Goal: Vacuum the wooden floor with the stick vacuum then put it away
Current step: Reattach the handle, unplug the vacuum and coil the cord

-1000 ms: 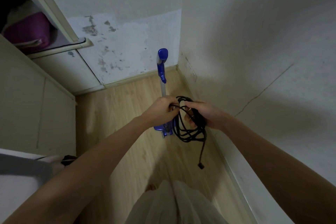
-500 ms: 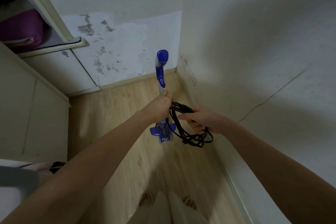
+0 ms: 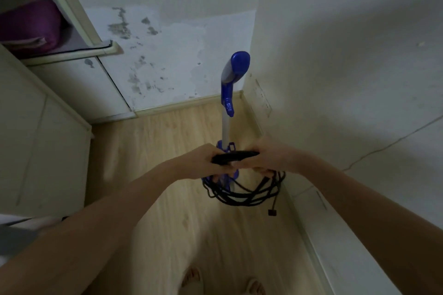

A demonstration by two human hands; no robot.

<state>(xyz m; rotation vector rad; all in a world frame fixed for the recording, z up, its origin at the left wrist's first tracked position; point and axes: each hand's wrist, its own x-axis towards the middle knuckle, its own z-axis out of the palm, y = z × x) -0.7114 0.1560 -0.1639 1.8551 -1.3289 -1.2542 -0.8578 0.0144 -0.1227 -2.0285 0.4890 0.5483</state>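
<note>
— Head view: where is the vacuum [image 3: 227, 108]?
— It stands up in the corner on the wood floor [image 3: 167, 175], by the wall [image 3: 335, 79].
— What do the hands hold?
— The left hand [image 3: 203, 163] and right hand [image 3: 271, 155] both grip a bunch of black cord [image 3: 233, 156]. Loops hang below, and the plug [image 3: 272, 212] dangles.

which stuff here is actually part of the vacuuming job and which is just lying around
Part of the job:
stick vacuum, standing in the corner
black power cord, coiled, gripped by the left hand and right hand
wooden floor

Just lying about:
purple bundle on the cabinet shelf
wall socket
</note>
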